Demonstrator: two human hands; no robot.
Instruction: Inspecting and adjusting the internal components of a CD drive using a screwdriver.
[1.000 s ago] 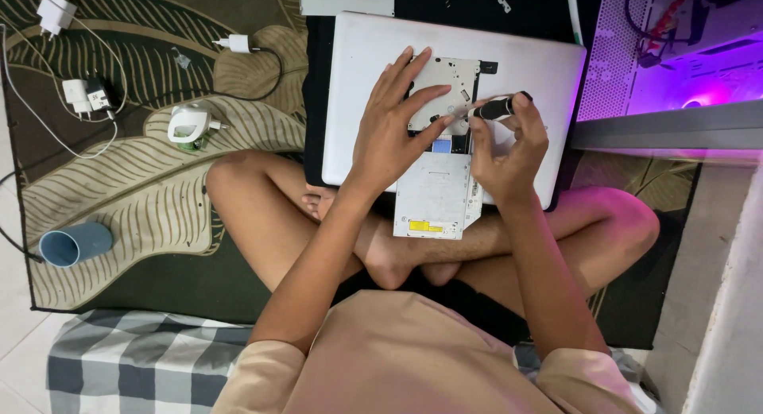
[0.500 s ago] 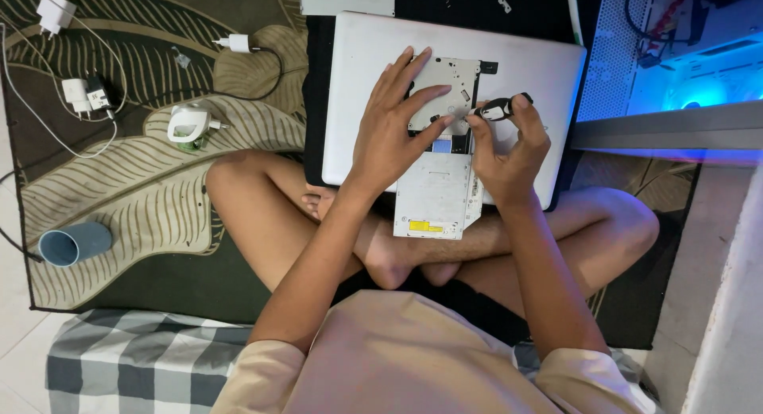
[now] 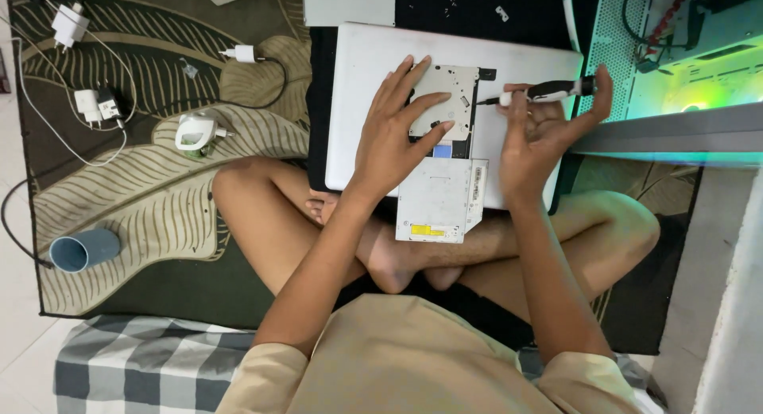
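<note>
**Screwdriver held level over an opened disc drive**

Screwdriver, slim, with a black-and-white handle and a thin metal tip [image 3: 540,91], lies almost level in the picture, its long axis running left to right. The tip points left, toward the flat grey metal disc drive [image 3: 449,104], and sits at or just off the drive's right edge; contact cannot be told. The handle end points right, toward the lit computer case [image 3: 699,72].

The right hand [image 3: 544,136] grips the screwdriver: thumb and first fingers [image 3: 520,104] are closed round the shaft end of the handle, while the remaining fingers are spread, one reaching up past the handle's far end.

The left hand [image 3: 393,144] rests flat on the disc drive, fingers open and splayed, fingertips pressing its top plate. The drive lies on the closed white laptop [image 3: 524,60], which rests across the person's crossed legs. Just below the left fingers, a second flat silver drive with a yellow label [image 3: 437,203] overhangs the laptop's near edge.

Well to the left of both hands, white chargers and cables [image 3: 95,104] and a blue cup on its side [image 3: 83,249] lie on a leaf-patterned rug [image 3: 159,207].
</note>
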